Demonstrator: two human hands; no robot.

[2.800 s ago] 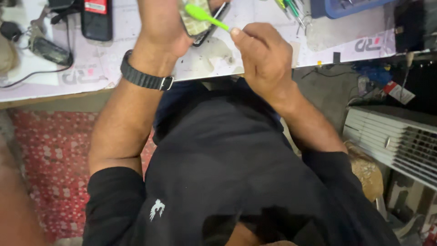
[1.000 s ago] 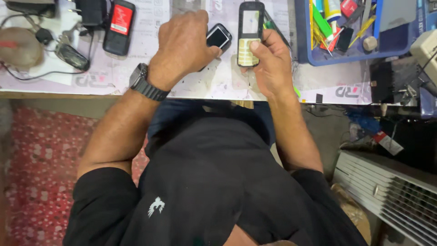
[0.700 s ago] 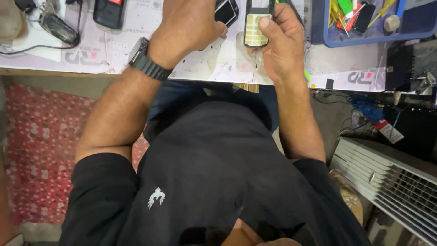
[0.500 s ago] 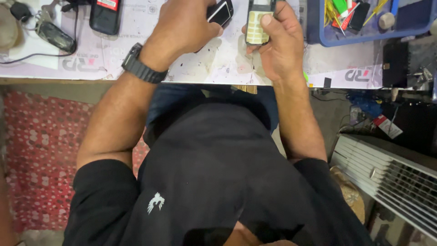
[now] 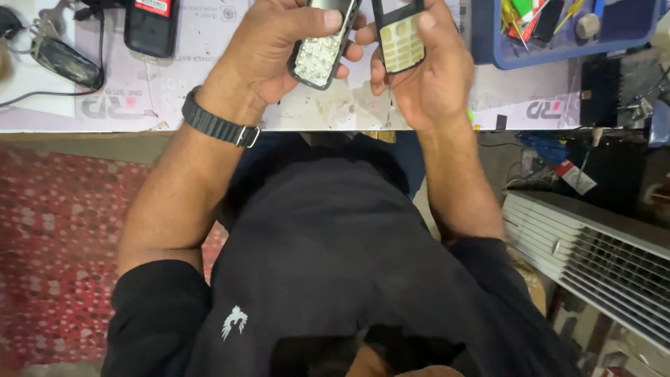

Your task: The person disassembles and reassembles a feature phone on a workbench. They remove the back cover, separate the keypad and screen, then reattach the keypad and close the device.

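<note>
The left hand (image 5: 279,49) is clamped on a small phone body (image 5: 322,49), thumb laid over its upper face and fingers curled under it; the body shows a pale, bumpy keypad membrane and tilts toward the right hand (image 5: 429,70); the two hands sit just beside each other above the near edge of the worktop (image 5: 139,105), fingertips almost meeting. The right hand is closed around a phone front cover (image 5: 401,38) with a tan keypad, thumb pressed on its right side, fingers behind it; the cover stands nearly upright, just right of the phone body and apart from it by a narrow gap. A black strap watch (image 5: 218,126) wraps the left wrist. Beyond the left hand, to its left, a black phone (image 5: 150,24) lies flat on the worktop; farther left still lies a dark key fob (image 5: 59,59) with a thin cable trailing from that corner. To the right of the right hand sits a blue tray (image 5: 558,42) holding small tools and coloured bits; below that side, off the worktop, stands a white slatted appliance (image 5: 593,258).
</note>
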